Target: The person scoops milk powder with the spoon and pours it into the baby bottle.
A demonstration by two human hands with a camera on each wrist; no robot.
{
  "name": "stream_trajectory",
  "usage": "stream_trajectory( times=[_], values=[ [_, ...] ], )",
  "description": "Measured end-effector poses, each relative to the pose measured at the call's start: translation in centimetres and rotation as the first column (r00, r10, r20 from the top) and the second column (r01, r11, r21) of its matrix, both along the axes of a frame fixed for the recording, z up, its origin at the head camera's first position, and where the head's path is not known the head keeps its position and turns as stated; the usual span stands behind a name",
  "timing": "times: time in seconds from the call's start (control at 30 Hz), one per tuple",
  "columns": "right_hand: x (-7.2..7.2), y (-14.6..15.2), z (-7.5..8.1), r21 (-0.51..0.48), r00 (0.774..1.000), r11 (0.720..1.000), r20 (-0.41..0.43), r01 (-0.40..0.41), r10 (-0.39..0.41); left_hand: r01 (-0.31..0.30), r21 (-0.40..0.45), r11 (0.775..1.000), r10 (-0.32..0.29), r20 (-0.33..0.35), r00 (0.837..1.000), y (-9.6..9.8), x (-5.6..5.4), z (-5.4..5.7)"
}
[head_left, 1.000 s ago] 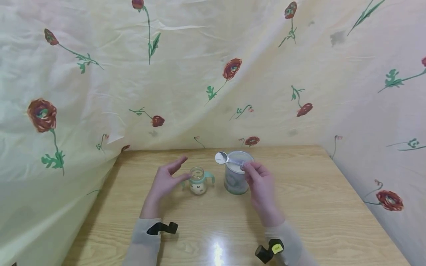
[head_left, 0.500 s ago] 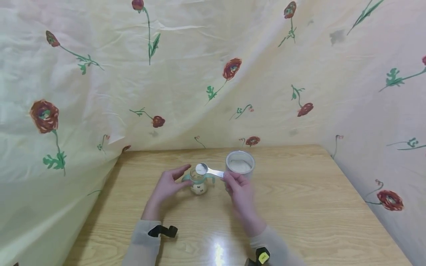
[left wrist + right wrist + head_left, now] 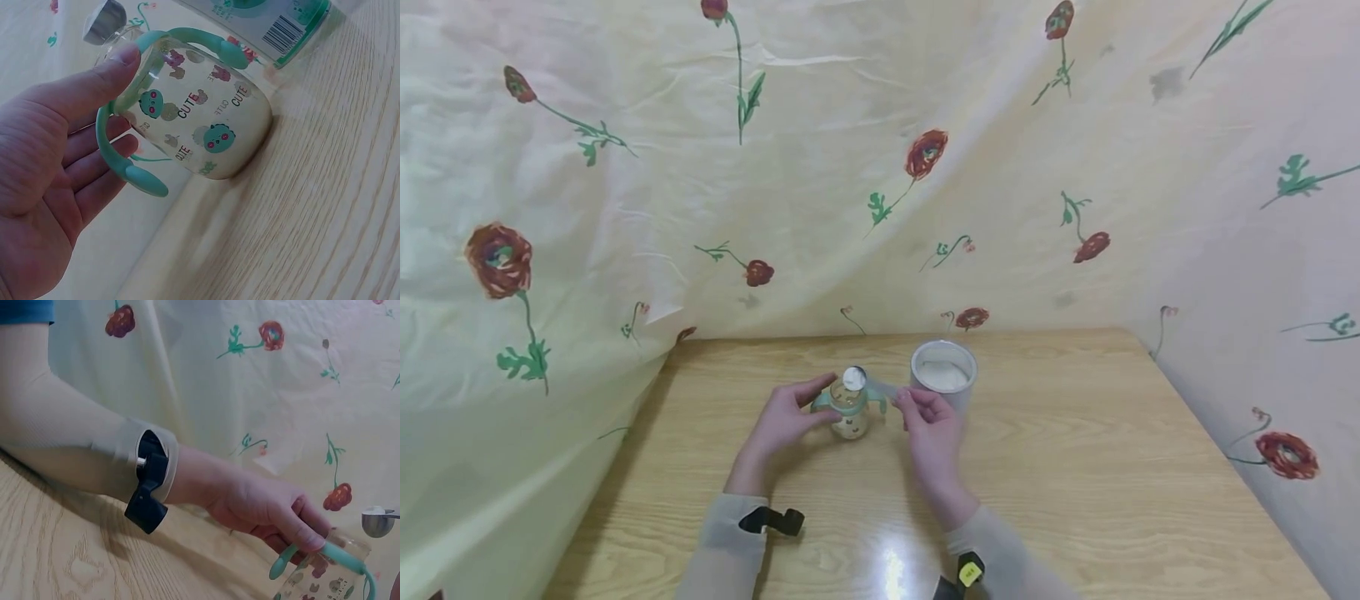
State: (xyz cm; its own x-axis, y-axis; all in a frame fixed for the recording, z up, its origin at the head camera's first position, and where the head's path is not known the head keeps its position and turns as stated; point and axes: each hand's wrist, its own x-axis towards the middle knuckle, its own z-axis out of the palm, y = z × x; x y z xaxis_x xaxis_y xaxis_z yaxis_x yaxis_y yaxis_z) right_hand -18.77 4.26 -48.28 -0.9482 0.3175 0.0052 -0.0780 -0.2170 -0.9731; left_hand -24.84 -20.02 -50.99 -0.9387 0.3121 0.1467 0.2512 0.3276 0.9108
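Note:
A clear baby bottle [image 3: 852, 427] with a mint collar, two mint handles and printed cartoon faces stands on the table, its top uncovered. My left hand [image 3: 781, 421] holds it at the collar; in the left wrist view the thumb [image 3: 128, 55] lies on the neck and the other fingers curl behind one handle. My right hand [image 3: 936, 442] pinches the handle of a metal measuring spoon [image 3: 853, 378]. That bowl is right over the bottle's mouth, and white powder [image 3: 377, 510] shows in it in the right wrist view.
An opened can [image 3: 966, 402] of white powder stands right of the bottle, partly behind my right hand. Its printed side [image 3: 250, 25] with a barcode shows in the left wrist view. The wooden table [image 3: 1075, 467] meets a flowered cloth [image 3: 805, 167] at the back.
My right hand has brought the spoon left from above the can to over the bottle's mouth. My left hand has closed in from beside the bottle onto its collar.

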Motion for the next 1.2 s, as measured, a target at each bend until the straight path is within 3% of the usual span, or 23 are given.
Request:
stream_trajectory(
  times=[0.3, 0.77, 1.0, 1.2],
  values=[
    [-0.3, -0.5, -0.6, 0.056, 0.996, 0.998, -0.092, 0.018, -0.013, 0.000, -0.005, 1.000, 0.000, -0.013, 1.000, 0.1, 0.0, -0.1],
    [-0.5, -0.7, -1.5, 0.167, 0.971, 0.984, -0.239, 0.055, -0.013, 0.010, 0.005, 1.000, -0.010, -0.015, 1.000, 0.3, -0.3, -0.4],
    [-0.5, -0.8, -2.0, 0.271, 0.931, 0.958, -0.365, 0.096, 0.010, 0.011, 0.003, 1.000, -0.011, -0.019, 1.000, 0.5, -0.3, -0.4],
    [-0.6, -1.1, -2.6, 0.354, 0.863, 0.920, -0.503, 0.168, 0.036, 0.009, 0.009, 1.000, -0.009, -0.023, 1.000, 0.5, -0.2, -0.7]
  ],
)
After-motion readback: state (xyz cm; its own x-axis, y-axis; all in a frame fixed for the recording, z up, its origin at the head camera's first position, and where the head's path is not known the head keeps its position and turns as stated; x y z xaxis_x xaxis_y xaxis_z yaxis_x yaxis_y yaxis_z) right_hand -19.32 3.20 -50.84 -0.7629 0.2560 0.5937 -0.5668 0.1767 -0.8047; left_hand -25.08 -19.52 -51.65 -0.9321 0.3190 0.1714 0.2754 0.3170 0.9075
